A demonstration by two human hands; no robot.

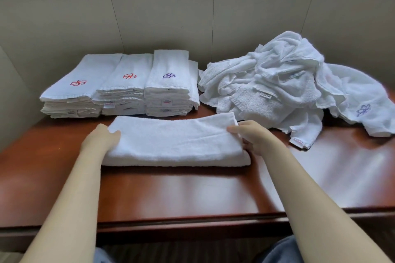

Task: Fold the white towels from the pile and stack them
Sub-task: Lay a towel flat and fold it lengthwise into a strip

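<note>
A white towel (175, 141), folded into a long strip, lies across the middle of the table. My left hand (102, 136) grips its left end, thumb on top and fingers hidden under the cloth. My right hand (250, 136) grips the right end, with its thumb on top and fingers curled at the edge. Behind it on the left stand three stacks of folded towels (121, 85), two topped with red embroidery and one with purple. At the right back sits the loose pile of white towels (288, 83).
The reddish-brown wooden table (192, 190) runs to a front edge near my lap. A beige panelled wall (171, 17) closes off the back and left side. One towel corner with a red tag (299, 141) reaches out from the pile near my right hand.
</note>
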